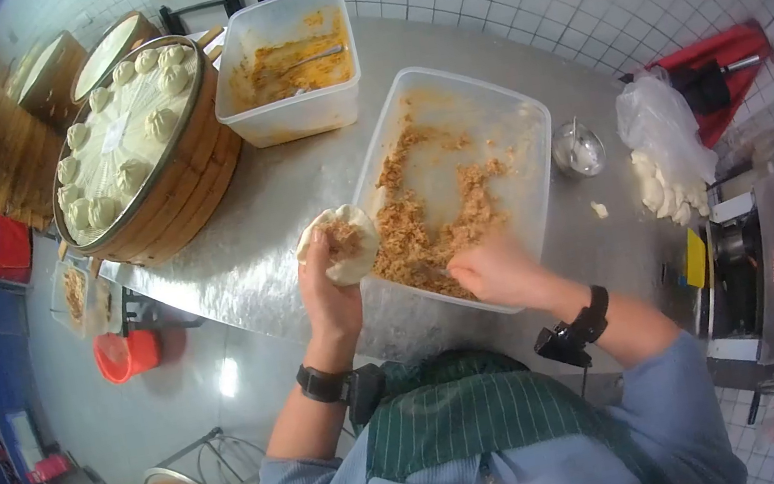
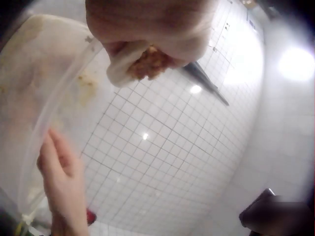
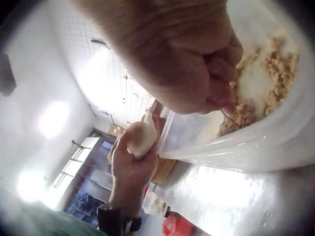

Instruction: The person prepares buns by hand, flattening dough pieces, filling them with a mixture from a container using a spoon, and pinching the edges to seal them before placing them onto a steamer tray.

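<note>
My left hand (image 1: 333, 296) holds up a round dough wrapper (image 1: 358, 265) with its thumb over the edge. Brown minced filling (image 1: 344, 239) lies in the middle of the wrapper, and it shows as well in the left wrist view (image 2: 149, 64). My right hand (image 1: 498, 270) is down inside the clear plastic tub (image 1: 543, 151), its fingers curled round a thin metal utensil (image 3: 226, 116). The utensil's far end is buried in the minced filling (image 3: 242, 118) at the tub's near side, so its shape is hidden.
A bamboo steamer (image 1: 188, 198) of pleated buns stands left on the metal table (image 1: 298, 190). Behind the tub is a second plastic container (image 1: 291, 115) with orange residue. To the right are a small metal bowl (image 1: 578, 151), dough pieces (image 1: 668, 192) and a machine (image 1: 768, 283).
</note>
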Action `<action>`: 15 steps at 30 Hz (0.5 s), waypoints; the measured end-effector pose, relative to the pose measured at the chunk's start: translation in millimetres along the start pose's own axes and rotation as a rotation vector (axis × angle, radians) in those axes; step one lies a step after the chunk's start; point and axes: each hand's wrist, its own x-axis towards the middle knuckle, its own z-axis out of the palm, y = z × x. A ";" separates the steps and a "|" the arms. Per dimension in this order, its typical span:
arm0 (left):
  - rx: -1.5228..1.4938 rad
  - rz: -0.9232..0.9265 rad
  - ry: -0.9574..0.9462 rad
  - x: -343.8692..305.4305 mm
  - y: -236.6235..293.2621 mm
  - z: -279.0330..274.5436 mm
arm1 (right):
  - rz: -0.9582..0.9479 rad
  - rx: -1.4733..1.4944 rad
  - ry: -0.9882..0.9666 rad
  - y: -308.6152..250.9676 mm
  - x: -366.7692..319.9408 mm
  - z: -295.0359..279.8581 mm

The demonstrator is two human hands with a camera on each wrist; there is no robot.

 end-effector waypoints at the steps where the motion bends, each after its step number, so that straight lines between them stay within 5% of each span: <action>1: -0.030 -0.038 -0.012 -1.5 5.2 3.2 | -0.004 0.003 0.003 0.9 -1.1 -3.8; 9: -0.066 -0.088 -0.184 0.7 7.6 15.2 | 0.222 0.649 -0.005 -23.1 -29.6 -76.5; 11: 0.187 -0.113 -0.308 -4.8 0.7 30.2 | 0.166 0.578 0.078 -25.8 -29.6 -67.8; 15: 0.283 -0.029 -0.246 -3.7 -31.6 37.2 | 0.077 0.334 0.290 -45.2 -24.5 -49.0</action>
